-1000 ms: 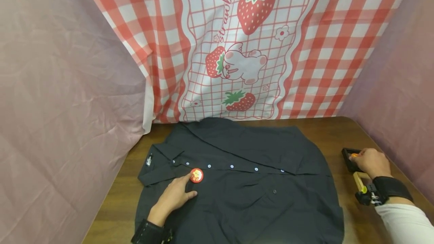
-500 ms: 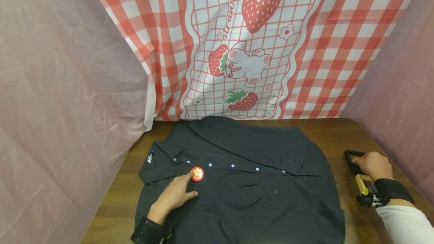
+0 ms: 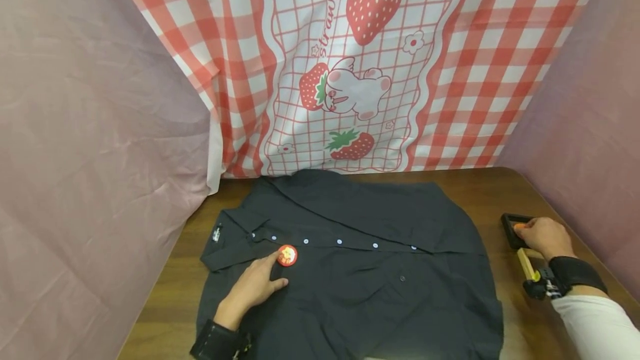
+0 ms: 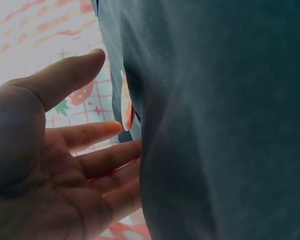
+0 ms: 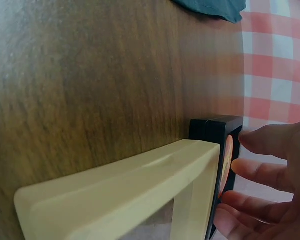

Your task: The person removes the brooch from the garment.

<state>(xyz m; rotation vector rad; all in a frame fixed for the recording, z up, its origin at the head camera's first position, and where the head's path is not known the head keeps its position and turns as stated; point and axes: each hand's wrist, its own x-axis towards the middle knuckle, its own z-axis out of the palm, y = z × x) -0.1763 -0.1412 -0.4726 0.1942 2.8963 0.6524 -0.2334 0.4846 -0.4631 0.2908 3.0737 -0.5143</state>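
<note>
- A black shirt (image 3: pixel 350 271) lies spread flat on the brown wooden counter (image 3: pixel 480 193), buttoned up, its collar toward the left and its row of pale buttons running across the middle
- The left hand (image 3: pixel 255 288) rests palm down on the shirt with its fingers loosely straight and apart; the tip of the forefinger touches a small round red badge (image 3: pixel 287 255) lying on the shirt just below the button row, near the collar
- From the left wrist the badge (image 4: pixel 127 102) shows edge-on against the dark cloth, with the fingers (image 4: pixel 95 132) just beside it and gripping nothing
- The right hand (image 3: pixel 545 236) is well apart from the shirt, near the right edge of the counter, over a small black tray (image 3: pixel 510 221)
- In the right wrist view its fingers (image 5: pixel 270 140) are gently bent and spread, just at something orange (image 5: pixel 227 160) set in the black tray (image 5: pixel 215 131); whether they pinch it I cannot tell
- A pale yellow frame (image 5: pixel 140 185) lies on the counter just beside the tray, next to the right wrist
- Behind the counter hangs a red and white checked cloth (image 3: pixel 350 60) printed with strawberries, with plain pink cloth (image 3: pixel 90 126) at both sides
</note>
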